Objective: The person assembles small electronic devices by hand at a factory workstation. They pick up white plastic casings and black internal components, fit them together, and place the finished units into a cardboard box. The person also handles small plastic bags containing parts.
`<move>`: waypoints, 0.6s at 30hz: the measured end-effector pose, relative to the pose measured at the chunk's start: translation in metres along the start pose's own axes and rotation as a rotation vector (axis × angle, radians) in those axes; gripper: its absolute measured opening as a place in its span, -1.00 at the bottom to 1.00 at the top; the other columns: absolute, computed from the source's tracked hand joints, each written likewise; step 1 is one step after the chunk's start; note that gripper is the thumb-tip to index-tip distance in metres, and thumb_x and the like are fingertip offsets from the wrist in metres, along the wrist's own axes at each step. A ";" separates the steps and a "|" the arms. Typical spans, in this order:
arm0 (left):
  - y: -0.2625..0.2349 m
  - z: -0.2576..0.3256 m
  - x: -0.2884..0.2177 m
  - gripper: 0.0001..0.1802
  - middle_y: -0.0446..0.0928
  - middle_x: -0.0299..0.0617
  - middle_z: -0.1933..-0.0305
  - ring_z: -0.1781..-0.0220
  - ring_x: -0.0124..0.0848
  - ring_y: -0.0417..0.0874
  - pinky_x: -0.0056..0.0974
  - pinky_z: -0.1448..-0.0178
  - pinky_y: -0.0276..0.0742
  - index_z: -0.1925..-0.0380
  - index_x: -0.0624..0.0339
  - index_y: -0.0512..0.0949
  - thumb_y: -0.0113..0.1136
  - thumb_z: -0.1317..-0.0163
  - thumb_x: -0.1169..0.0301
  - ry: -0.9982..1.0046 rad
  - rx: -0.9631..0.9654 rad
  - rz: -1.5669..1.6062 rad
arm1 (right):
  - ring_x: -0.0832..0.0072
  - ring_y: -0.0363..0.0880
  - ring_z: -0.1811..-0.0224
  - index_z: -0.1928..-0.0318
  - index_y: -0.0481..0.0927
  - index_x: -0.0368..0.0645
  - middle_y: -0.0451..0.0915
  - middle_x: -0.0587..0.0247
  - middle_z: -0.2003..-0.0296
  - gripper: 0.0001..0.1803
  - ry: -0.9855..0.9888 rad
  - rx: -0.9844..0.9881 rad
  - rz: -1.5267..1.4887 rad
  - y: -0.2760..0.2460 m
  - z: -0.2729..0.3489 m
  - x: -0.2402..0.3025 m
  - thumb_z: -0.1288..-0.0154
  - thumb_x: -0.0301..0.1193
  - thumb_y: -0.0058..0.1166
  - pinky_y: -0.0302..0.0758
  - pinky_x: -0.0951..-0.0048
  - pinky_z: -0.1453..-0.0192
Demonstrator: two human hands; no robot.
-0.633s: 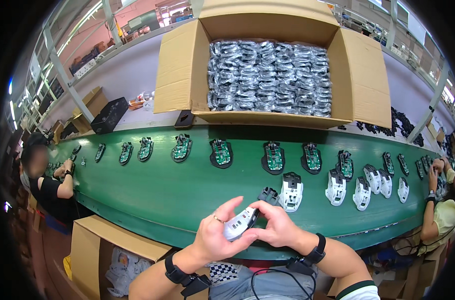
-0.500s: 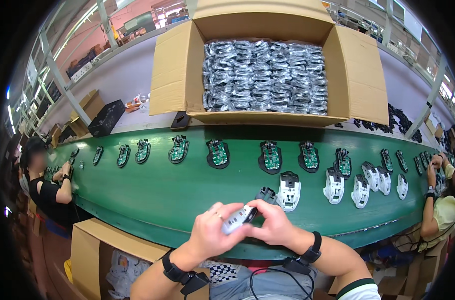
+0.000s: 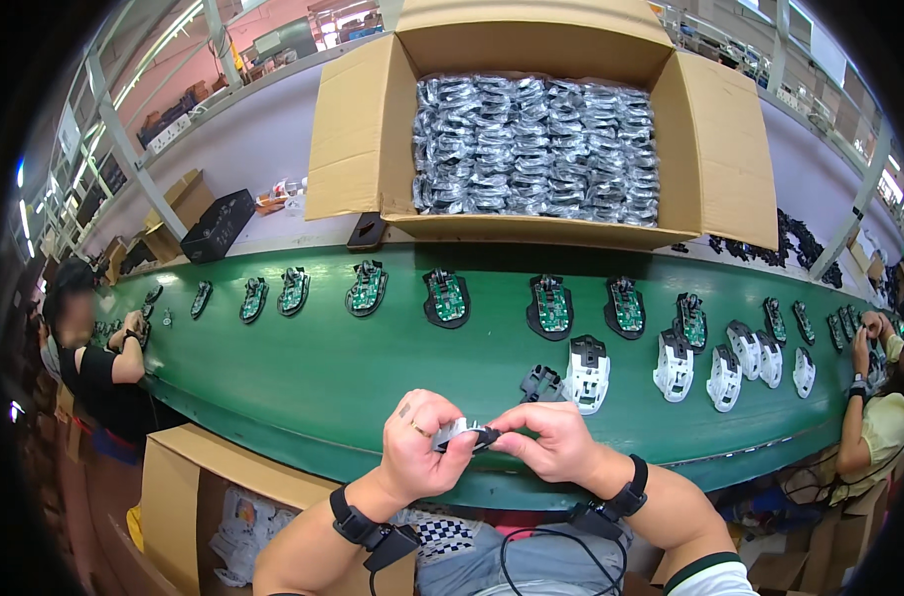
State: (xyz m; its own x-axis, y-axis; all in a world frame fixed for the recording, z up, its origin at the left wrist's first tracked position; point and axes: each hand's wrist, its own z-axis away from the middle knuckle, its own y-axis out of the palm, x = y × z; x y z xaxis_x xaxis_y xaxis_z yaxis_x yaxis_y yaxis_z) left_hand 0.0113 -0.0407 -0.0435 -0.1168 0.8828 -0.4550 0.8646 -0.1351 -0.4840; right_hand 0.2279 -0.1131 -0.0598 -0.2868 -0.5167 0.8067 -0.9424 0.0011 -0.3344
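Above the near edge of the green work surface, my left hand [image 3: 418,447] is closed around a white and black computer mouse shell [image 3: 456,431]. The thumb and fingertips of my right hand [image 3: 553,443] pinch the shell's dark end, so both hands grip it; its inner side is hidden. Just beyond my right hand lies a small dark plastic part [image 3: 541,383]. Touching or very near it is a white mouse shell with a black top [image 3: 588,377].
Mouse bases with green circuit boards [image 3: 446,298] line the green surface [image 3: 293,368]. More white shells [image 3: 675,370] lie to the right. A large carton [image 3: 531,230] of bagged parts stands behind. Co-workers sit at left [image 3: 102,372] and right [image 3: 874,427]; another carton [image 3: 174,487] is below left.
The shell has been tilted and now shows edge-on, more covered by my left hand. My right hand has shifted to a pinch at its dark end. The view has moved slightly.
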 end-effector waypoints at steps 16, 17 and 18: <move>0.007 0.012 0.042 -0.22 0.39 0.26 -0.38 -0.38 0.12 0.49 0.02 -0.46 0.40 -0.39 0.43 0.34 0.39 -0.25 0.29 -0.483 0.269 -0.283 | -0.03 0.64 -0.09 -0.07 0.62 -0.19 0.63 -0.15 -0.09 -0.66 -0.019 -0.145 0.631 -0.010 -0.003 -0.020 -0.35 -0.33 0.25 0.52 0.08 -0.26; 0.006 0.011 0.038 -0.25 0.39 0.26 -0.39 -0.39 0.13 0.49 0.01 -0.46 0.41 -0.37 0.40 0.38 0.40 -0.24 0.29 -0.464 0.262 -0.173 | -0.02 0.64 -0.08 -0.04 0.62 -0.20 0.63 -0.15 -0.08 -0.70 -0.020 -0.114 0.480 -0.011 -0.004 -0.015 -0.35 -0.35 0.23 0.54 0.11 -0.21; 0.003 0.010 0.032 -0.27 0.40 0.26 -0.40 -0.40 0.14 0.49 0.01 -0.45 0.42 -0.35 0.37 0.42 0.41 -0.23 0.29 -0.452 0.248 -0.068 | -0.02 0.65 -0.06 -0.01 0.62 -0.20 0.64 -0.15 -0.06 -0.73 -0.022 -0.072 0.323 -0.011 -0.004 -0.011 -0.36 -0.38 0.21 0.57 0.15 -0.17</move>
State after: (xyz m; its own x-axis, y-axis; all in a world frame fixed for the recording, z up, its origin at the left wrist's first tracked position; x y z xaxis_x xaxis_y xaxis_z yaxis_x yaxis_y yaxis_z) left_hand 0.0053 -0.0176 -0.0674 -0.4157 0.6183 -0.6670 0.7123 -0.2347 -0.6615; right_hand 0.2409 -0.1038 -0.0630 -0.5697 -0.4983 0.6536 -0.8134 0.2278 -0.5353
